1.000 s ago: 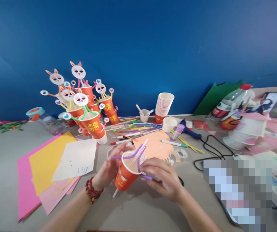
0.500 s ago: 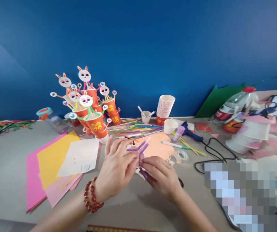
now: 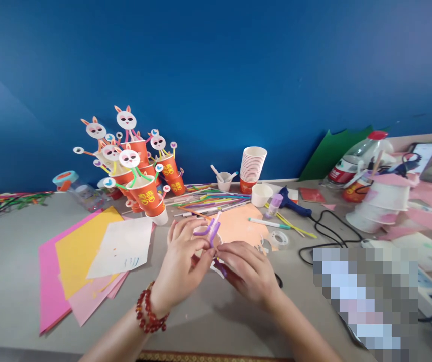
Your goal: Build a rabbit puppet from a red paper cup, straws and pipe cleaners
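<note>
Grey bench (image 3: 12,281), blue wall (image 3: 216,75) behind. Before you, left hand (image 3: 182,259) clasps paper cup (image 3: 218,243), apparently bracing it; right hand (image 3: 251,271), just beside, pinches purple bendy straw (image 3: 215,233). Rabbit-faced cups (image 3: 143,196) stand left, likely out of your way.

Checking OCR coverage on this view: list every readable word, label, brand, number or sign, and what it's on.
"囍": in gold, on the orange cups at left.
Bottle label: too small and blurred to read.
White sheet: blue marks, not readable as text.
Pixelated area, lower right: nothing readable.
No other legible words, brands or numbers.
</note>
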Tool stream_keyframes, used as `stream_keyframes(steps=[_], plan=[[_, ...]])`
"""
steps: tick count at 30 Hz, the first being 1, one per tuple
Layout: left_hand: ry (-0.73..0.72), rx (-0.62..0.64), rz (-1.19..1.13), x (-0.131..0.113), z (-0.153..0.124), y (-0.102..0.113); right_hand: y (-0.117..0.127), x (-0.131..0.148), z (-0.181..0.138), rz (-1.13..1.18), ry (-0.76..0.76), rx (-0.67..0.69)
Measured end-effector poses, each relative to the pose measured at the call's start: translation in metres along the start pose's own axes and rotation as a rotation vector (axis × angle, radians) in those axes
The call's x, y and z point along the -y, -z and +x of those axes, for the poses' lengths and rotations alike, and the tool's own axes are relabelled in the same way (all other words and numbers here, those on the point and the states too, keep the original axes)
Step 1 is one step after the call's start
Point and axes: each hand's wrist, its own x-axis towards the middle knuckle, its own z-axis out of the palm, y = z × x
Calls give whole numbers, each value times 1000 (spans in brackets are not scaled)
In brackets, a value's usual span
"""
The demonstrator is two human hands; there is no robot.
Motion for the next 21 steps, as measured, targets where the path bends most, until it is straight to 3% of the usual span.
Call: stream_keyframes(steps=[21], plan=[[77,11,-192,-7,-3,2,3,6,6,-40,68,-80]])
